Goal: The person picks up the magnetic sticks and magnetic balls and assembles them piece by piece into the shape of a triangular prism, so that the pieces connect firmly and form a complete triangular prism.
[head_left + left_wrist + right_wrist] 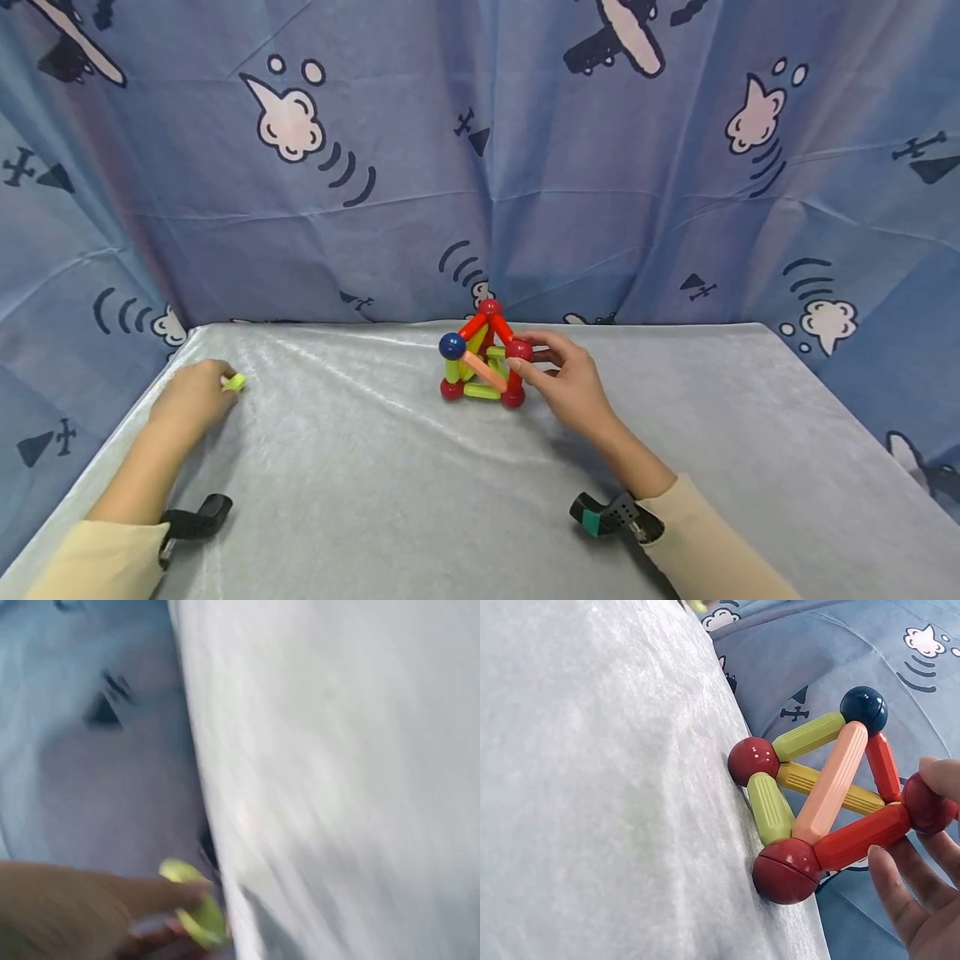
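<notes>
A frame built of coloured magnetic rods and balls (480, 391) stands on the cloth at the middle back. It has red balls, one dark blue ball (864, 710), and red, yellow, green and peach rods (831, 784). My right hand (573, 387) grips its red ball (928, 802) at the upper right corner, thumb in front and fingers behind. Far to the left, my left hand (193, 396) pinches a yellow-green rod (236, 382) just over the cloth. That rod (202, 919) is blurred in the left wrist view and partly hidden by the fingers.
A pale grey cloth (360, 483) covers the table. Close behind its back edge hangs a blue curtain (405, 158) with printed planes and clouds, which also runs down both sides. Black straps (197, 521) sit on both wrists.
</notes>
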### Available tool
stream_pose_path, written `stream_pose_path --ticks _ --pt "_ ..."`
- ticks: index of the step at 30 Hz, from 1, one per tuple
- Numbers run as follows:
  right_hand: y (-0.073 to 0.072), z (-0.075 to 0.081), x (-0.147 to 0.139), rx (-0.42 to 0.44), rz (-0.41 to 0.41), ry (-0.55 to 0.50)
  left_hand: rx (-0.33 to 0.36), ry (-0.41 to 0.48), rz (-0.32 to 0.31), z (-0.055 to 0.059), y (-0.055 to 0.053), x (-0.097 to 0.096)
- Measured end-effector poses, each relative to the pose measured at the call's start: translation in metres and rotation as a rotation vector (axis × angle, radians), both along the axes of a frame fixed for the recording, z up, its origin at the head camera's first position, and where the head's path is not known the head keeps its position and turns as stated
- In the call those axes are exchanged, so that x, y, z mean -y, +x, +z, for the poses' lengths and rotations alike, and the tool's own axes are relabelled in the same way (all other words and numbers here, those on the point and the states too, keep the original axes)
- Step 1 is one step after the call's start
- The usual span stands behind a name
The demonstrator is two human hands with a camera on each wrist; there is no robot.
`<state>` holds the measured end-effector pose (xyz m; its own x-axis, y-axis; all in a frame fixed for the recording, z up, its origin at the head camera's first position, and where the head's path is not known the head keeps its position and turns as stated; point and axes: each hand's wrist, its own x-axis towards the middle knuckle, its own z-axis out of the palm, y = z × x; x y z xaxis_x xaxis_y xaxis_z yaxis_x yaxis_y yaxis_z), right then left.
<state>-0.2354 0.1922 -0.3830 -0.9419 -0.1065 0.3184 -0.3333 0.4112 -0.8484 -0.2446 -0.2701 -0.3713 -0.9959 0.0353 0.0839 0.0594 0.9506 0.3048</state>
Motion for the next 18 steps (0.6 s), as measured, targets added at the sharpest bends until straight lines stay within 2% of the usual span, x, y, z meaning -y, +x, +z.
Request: stream_pose_path --ticks 5,9,12,15,18 --pt "0.0 0.0 0.0 -0.006 0.008 -0.011 -0.174 0.206 -0.194 0.02 -0.004 -0.067" --pt "-0.001 -0.001 0.0 -0.007 0.01 -0.015 -0.225 0.39 -0.299 0.039 -0.003 -0.126" --pt "-0.002 -0.003 0.001 -0.009 0.014 -0.024 -0.26 0.504 -0.369 0.048 -0.005 -0.163" --pt "-0.002 -0.004 0.001 -0.009 0.007 -0.027 -0.296 0.545 -0.462 0.049 -0.008 -0.192" --pt "-0.002 -0.004 0.001 -0.015 0.003 -0.026 -0.347 0.521 -0.566 0.043 -0.011 -0.211"
